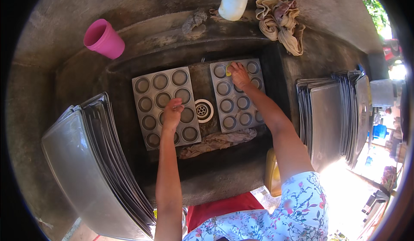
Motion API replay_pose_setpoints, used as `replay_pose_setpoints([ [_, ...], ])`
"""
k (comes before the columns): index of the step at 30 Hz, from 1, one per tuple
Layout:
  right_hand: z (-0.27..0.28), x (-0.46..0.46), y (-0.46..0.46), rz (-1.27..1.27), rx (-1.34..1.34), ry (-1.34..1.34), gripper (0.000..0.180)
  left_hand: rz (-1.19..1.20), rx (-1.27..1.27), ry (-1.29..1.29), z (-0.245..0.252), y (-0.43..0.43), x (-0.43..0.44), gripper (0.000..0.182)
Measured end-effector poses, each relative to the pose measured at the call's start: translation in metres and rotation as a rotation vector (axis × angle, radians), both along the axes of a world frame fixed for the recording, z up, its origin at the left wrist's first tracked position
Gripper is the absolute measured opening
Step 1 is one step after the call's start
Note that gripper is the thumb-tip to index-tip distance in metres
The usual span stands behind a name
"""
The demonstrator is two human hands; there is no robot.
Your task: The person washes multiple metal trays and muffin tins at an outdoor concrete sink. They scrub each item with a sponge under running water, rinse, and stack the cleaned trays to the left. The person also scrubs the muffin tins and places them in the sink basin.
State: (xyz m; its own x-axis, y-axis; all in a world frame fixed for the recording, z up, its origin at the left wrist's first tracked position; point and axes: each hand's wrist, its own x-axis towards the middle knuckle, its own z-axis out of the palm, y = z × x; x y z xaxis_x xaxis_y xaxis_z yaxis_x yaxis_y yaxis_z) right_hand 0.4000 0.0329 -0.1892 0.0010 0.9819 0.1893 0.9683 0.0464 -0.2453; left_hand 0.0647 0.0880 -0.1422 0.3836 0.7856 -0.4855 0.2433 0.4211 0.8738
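Two metal muffin pans lie flat in a dark concrete sink. On the right muffin pan [233, 95], my right hand [238, 74] presses a yellow sponge or scourer [228, 70] near a cup in the far row. My left hand [173, 111] is over the left muffin pan [152, 90], with its fingers partly curled and nothing seen in it. Between the pans is the round sink drain [203, 111]. A twisted wet cloth [218, 141] lies along the near ends of the pans.
Stacked metal baking sheets [77, 163] stand at the left, and more baking sheets [326, 111] at the right. A pink plastic cup [105, 39], a grey scrubbing pad [194, 21] and a crumpled cloth [280, 22] rest on the far ledge, under a white pipe [234, 0]. A yellow container [273, 174] stands near my right arm.
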Motion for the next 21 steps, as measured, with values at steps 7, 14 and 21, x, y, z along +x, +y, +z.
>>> replay_pose_setpoints([
  [7, 0.007, -0.001, -0.032, 0.399, -0.264, -0.142, 0.015, 0.107, -0.027, 0.011, 0.005, 0.004, 0.013, 0.027],
  [14, -0.014, 0.027, 0.006, -0.192, -0.098, -0.1, 0.022, 0.013, 0.053, -0.006, 0.002, 0.006, 0.011, 0.032],
  [21, 0.014, 0.046, -0.006, -0.066, -0.194, -0.162, 0.02, 0.065, 0.005, -0.038, 0.006, 0.009, 0.009, 0.033],
])
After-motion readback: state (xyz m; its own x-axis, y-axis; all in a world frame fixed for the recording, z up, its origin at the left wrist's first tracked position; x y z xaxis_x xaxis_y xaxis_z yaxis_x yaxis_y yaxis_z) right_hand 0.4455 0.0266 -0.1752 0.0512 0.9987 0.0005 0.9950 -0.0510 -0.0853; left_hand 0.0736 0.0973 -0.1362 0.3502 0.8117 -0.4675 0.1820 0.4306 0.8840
